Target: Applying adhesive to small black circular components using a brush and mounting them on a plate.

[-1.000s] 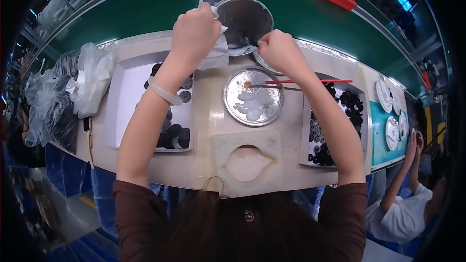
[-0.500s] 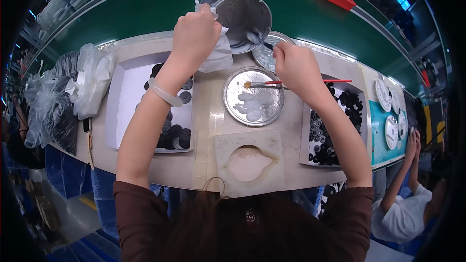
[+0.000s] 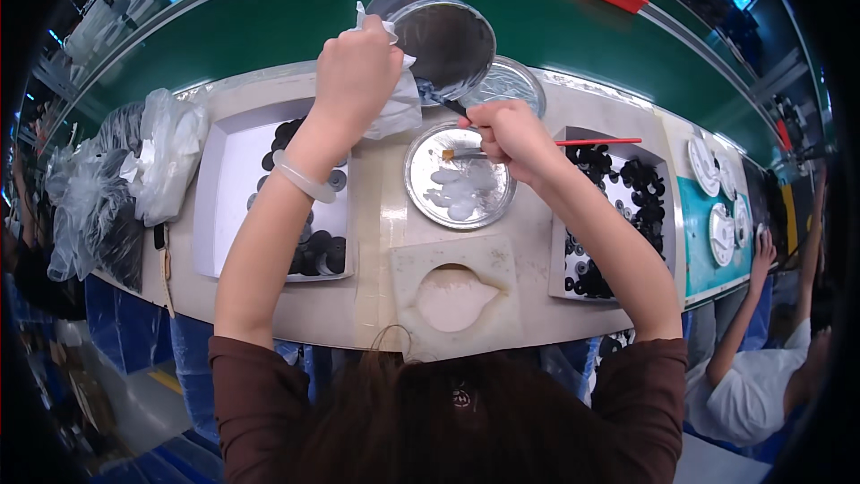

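A metal can [image 3: 443,47] lies tilted with its mouth toward me at the far middle. My left hand [image 3: 358,76] is closed on a crumpled white cloth [image 3: 399,112] against the can's left rim. My right hand [image 3: 509,133] grips a dark-handled brush [image 3: 455,108], whose head is at the can's lower rim, partly hidden. Below it, a round metal lid [image 3: 419,195] carries blobs of white paste [image 3: 461,190]. Across this lid and behind my right hand rests a red-handled brush [image 3: 598,141]. Another round lid [image 3: 528,94] sits beside the can.
Shallow white boxes with black round parts stand left [image 3: 224,188] and right [image 3: 557,260]. Nearest me lies a pale block [image 3: 408,278] with a drop-shaped recess. Plastic bags [image 3: 170,157] fill the left side. A person's hand [image 3: 764,251] works by white parts at right.
My right hand has come nearer and left, drawing the brush from inside the can to its lower rim. My left hand stays on the cloth at the can.
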The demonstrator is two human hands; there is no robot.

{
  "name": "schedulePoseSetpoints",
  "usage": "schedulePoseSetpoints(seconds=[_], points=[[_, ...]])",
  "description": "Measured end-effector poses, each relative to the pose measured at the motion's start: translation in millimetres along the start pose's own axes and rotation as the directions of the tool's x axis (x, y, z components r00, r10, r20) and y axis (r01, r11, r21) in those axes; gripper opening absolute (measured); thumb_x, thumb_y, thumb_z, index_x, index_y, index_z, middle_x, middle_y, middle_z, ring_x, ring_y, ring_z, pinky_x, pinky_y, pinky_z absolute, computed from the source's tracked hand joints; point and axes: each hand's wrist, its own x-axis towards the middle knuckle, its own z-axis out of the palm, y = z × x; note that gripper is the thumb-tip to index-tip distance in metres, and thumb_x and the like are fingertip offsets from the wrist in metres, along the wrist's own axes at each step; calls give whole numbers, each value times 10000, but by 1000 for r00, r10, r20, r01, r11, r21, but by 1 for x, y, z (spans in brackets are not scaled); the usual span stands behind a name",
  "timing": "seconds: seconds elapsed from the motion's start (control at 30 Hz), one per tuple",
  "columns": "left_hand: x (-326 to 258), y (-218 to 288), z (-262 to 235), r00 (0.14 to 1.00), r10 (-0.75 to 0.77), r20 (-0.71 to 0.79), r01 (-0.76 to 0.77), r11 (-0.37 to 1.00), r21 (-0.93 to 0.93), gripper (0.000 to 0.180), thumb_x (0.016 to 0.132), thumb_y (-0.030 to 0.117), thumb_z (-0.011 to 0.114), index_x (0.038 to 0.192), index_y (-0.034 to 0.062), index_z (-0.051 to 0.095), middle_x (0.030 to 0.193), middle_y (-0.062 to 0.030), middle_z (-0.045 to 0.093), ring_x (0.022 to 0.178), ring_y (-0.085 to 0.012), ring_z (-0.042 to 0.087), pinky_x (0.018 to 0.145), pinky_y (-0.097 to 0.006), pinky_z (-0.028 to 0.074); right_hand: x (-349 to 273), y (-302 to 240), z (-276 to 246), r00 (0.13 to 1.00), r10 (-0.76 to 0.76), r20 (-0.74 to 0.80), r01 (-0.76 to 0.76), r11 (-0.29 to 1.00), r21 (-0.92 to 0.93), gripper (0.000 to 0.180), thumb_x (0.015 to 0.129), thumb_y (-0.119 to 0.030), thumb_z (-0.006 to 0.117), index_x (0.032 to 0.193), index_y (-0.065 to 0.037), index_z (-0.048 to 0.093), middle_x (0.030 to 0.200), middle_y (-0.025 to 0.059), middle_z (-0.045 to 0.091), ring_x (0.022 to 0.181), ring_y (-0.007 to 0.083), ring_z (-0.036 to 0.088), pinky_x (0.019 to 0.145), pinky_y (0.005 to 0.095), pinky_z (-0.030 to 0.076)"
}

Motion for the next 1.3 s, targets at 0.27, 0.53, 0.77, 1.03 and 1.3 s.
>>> schedulePoseSetpoints(seconds=[0.27,0.53,0.77,1.03,1.3], points=[[3,-2,-1,1000,1,-19,-1,1000,-23,131,680,89,574,672,-30,520,569,-194,563,562,-332,588,528,-369,488,-16,0,-26,998,55,37,-65,938,341,149,848,-129,438,851,1,511,475,-93,233,377,22,179,369,197,147],[4,-14,-2,998,-46,-30,45,999,-18,118,682,98,560,679,-16,530,566,-164,552,544,-311,558,540,-342,446,-80,14,-57,776,-630,20,500,596,-629,155,846,-100,463,797,1,569,543,-35,424,433,35,330,395,188,245],[4,-12,-1,999,-31,-20,31,999,-15,122,677,87,544,670,-34,526,567,-192,562,554,-336,578,533,-380,484,-85,29,-37,591,-721,361,611,108,-785,117,730,-9,556,843,-35,576,663,97,566,493,235,531,433,288,408],[4,-12,-3,1000,-26,1,26,999,-21,128,683,90,556,687,-35,528,573,-186,568,564,-330,584,546,-379,484,-61,48,-38,583,-680,444,531,-95,-842,84,738,-80,555,815,-112,548,621,36,533,459,212,522,396,301,390],[5,-13,-3,999,-48,18,48,999,-4,135,690,110,552,713,-23,548,600,-159,573,568,-298,575,574,-350,460,-57,44,-38,496,-746,446,581,-97,-808,91,728,-86,563,811,-117,542,604,24,528,452,200,519,376,292,367]])
